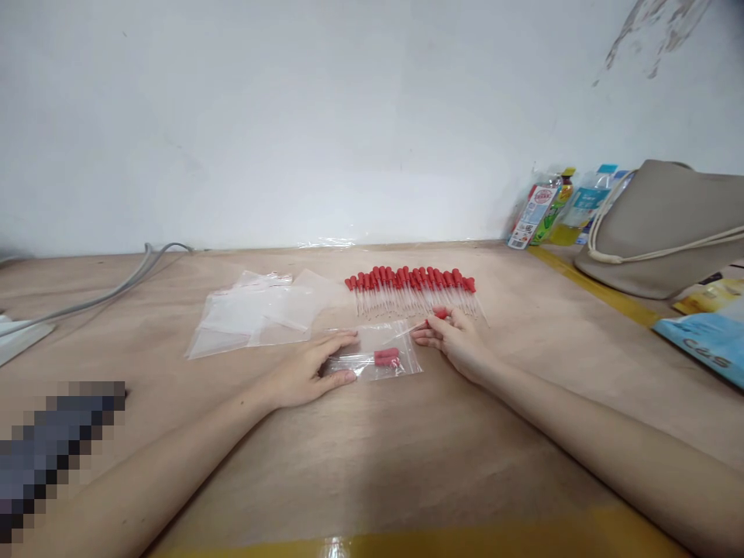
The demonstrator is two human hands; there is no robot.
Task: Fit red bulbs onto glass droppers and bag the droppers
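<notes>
A clear zip bag [366, 372] lies on the table with red-bulbed droppers [387, 357] inside it. My left hand [314, 364] rests at the bag's left end, thumb and fingers spread apart and touching the plastic. Between the fingers of my right hand [456, 341] is a dropper [401, 333], held by its red bulb; its thin clear tube points left over the bag. Just behind, a row of droppers [410, 283] lies side by side, red bulbs toward the wall. Several flat clear bags [244, 310] overlap to the left.
Against the wall at right stand a drink carton [532, 217] and bottles [583, 205], beside a beige drawstring bag [668, 225]. A blue packet [706, 345] lies at the right edge. Grey cables [125, 283] cross the left side, and a pixelated dark object [52, 442] sits nearer.
</notes>
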